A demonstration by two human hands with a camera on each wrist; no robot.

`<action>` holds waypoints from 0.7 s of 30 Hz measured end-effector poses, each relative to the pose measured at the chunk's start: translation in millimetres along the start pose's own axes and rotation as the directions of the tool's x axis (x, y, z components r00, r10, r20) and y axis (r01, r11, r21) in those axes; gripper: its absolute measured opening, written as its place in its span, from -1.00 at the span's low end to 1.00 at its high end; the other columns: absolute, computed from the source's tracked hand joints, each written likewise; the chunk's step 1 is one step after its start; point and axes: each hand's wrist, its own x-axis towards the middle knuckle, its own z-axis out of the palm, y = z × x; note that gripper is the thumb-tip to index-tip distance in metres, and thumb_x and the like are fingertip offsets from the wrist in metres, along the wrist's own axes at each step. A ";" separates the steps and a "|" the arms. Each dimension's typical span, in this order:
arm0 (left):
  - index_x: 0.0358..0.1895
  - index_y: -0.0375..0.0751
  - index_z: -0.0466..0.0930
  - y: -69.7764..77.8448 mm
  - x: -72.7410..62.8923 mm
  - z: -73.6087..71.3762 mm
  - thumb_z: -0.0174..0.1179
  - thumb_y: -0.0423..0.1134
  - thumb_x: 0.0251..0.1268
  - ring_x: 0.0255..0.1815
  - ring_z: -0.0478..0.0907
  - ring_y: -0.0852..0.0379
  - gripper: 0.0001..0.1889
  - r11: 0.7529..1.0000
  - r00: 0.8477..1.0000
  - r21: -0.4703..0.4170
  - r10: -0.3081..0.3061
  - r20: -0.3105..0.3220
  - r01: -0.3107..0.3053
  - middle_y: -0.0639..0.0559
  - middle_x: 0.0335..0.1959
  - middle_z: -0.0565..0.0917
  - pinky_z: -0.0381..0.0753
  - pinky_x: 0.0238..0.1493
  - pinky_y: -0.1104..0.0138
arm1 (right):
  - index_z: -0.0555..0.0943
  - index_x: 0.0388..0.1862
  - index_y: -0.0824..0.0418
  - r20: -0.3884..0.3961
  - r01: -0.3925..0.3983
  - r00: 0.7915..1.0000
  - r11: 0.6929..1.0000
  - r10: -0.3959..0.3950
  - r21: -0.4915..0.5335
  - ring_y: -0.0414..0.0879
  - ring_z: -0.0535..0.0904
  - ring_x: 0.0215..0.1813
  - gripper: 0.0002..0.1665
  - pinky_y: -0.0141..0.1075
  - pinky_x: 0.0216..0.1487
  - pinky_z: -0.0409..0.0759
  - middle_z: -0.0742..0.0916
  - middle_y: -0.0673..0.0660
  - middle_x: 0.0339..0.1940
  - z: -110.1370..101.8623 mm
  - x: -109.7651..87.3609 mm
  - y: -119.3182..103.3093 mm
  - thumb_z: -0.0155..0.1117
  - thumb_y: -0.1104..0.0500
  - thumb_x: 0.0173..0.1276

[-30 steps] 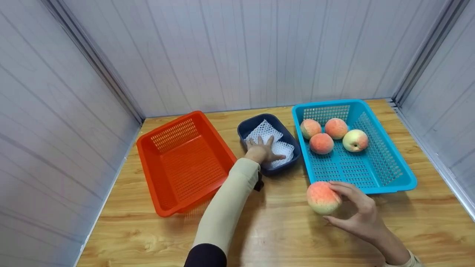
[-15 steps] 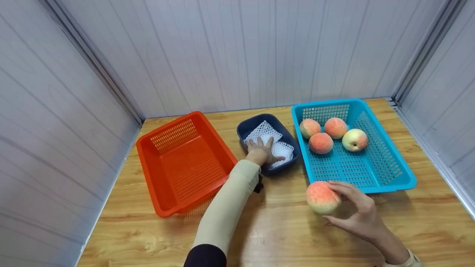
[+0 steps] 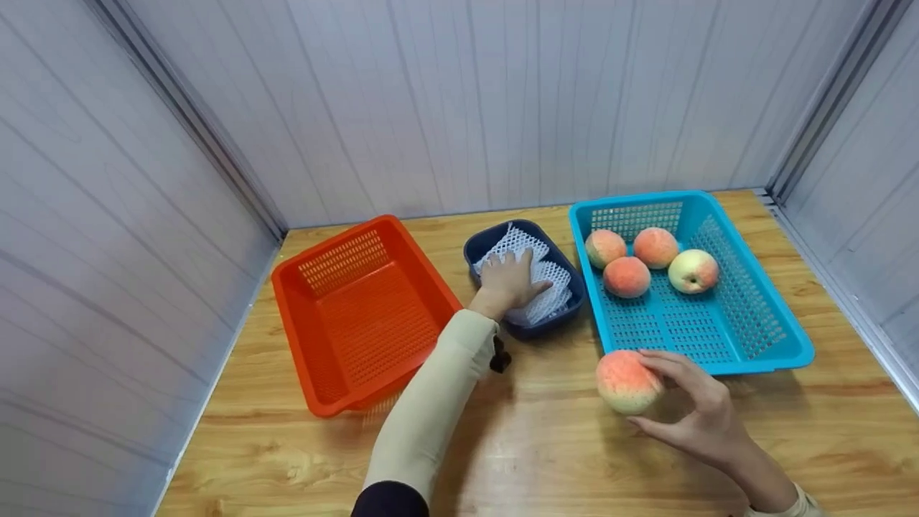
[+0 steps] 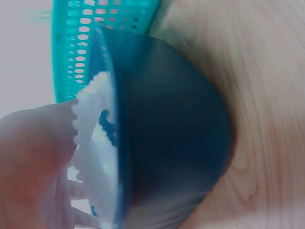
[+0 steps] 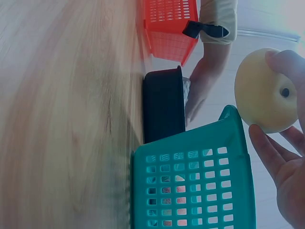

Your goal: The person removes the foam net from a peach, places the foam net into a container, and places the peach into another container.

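In the head view my left hand [image 3: 506, 283] is over a dark blue box [image 3: 531, 332], its fingers spread on white foam fruit nets [image 3: 554, 276]. The left wrist view has the net edge [image 4: 93, 143] rising by the box rim, against the thumb side of the hand [image 4: 28, 152]. My right hand [image 3: 700, 420] holds a pink-and-yellow peach [image 3: 629, 380] between fingers and thumb, over the front of a blue basket [image 3: 786, 345]. Its pale underside [image 5: 261, 90] and dark stem pit show in the right wrist view.
Several more peaches [image 3: 627, 277] lie at the back of the blue basket. A red-orange basket [image 3: 380, 316] with nothing in it stands on the left. Pale panel walls [image 3: 517, 108] enclose the wooden table [image 3: 546, 445] at the back and sides.
My left hand's fingers have drawn closer together and shifted slightly on the nets, and the right-hand net has bunched up. The right hand holds the peach in nearly the same place.
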 end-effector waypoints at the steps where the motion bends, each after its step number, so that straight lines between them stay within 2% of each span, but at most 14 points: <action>1: 0.55 0.10 -0.01 0.3 -1.9 -2.1 -0.13 0.43 0.30 0.43 0.12 -0.29 -0.15 1.000 1.000 -0.007 0.006 -0.018 -0.006 -0.15 0.48 0.19 0.10 0.38 -0.07 | 0.52 0.11 0.52 0.003 -0.007 1.000 1.000 0.007 -0.004 -0.09 0.57 0.01 -0.01 -0.49 -0.22 0.52 0.61 0.42 0.02 -0.2 -1.9 1.8 0.68 0.45 -0.51; 5: 0.51 0.08 0.13 0.9 -15.1 -6.4 -0.06 0.32 0.36 0.40 0.18 -0.25 -0.26 0.997 0.992 -0.051 0.051 -0.113 -0.057 -0.13 0.46 0.24 0.17 0.35 -0.07 | 0.52 0.12 0.50 0.017 -0.022 1.000 1.000 0.022 -0.009 -0.11 0.56 0.04 0.02 -0.51 -0.20 0.52 0.60 0.41 0.05 0.6 -5.9 6.3 0.68 0.46 -0.52; 8: 0.40 0.01 0.33 4.0 -31.9 -6.6 0.01 0.20 0.40 0.31 0.33 -0.18 -0.39 0.982 0.967 -0.106 0.128 -0.222 -0.154 -0.10 0.35 0.38 0.32 0.25 -0.04 | 0.52 0.11 0.52 0.018 -0.020 1.000 1.000 0.020 -0.001 -0.10 0.56 0.05 0.03 -0.52 -0.18 0.52 0.60 0.42 0.03 1.1 -2.4 0.8 0.66 0.51 -0.57; 11: 0.26 -0.02 0.49 9.6 -50.0 -4.8 0.08 0.10 0.40 0.13 0.48 -0.05 -0.53 0.944 0.916 -0.155 0.227 -0.331 -0.290 -0.03 0.20 0.51 0.47 0.10 0.07 | 0.52 0.09 0.53 0.013 -0.021 1.000 1.000 0.021 0.006 -0.10 0.56 0.04 0.03 -0.52 -0.19 0.53 0.60 0.44 0.02 0.8 1.7 -6.2 0.64 0.55 -0.60; 14: 0.15 -0.04 0.58 15.7 -67.2 -1.8 0.13 0.01 0.39 0.01 0.53 0.06 -0.63 0.887 0.863 -0.212 0.301 -0.406 -0.410 0.03 0.07 0.58 0.53 0.01 0.20 | 0.53 0.09 0.52 0.018 -0.031 0.999 0.999 0.032 -0.007 -0.11 0.57 0.04 0.02 -0.52 -0.21 0.53 0.60 0.44 0.02 -1.1 4.3 -10.8 0.63 0.56 -0.60; 18: 0.04 -0.05 0.65 25.2 -86.7 3.5 0.20 -0.08 0.36 -0.06 0.53 0.19 -0.73 0.814 0.805 -0.259 0.365 -0.468 -0.520 0.11 -0.05 0.61 0.52 -0.02 0.34 | 0.54 0.09 0.50 0.009 -0.035 0.999 0.999 0.035 -0.042 -0.12 0.56 0.03 0.01 -0.53 -0.22 0.51 0.62 0.43 0.02 -4.7 7.3 -13.4 0.65 0.53 -0.59; 21: -0.03 -0.04 0.67 33.9 -98.8 9.1 0.23 -0.11 0.33 -0.11 0.52 0.25 -0.78 0.775 0.757 -0.235 0.422 -0.498 -0.587 0.14 -0.11 0.61 0.50 -0.05 0.42 | 0.55 0.07 0.51 -0.019 -0.019 1.000 0.998 0.018 -0.052 -0.13 0.56 0.00 -0.04 -0.52 -0.24 0.48 0.62 0.43 0.01 -8.6 9.2 -13.8 0.69 0.43 -0.50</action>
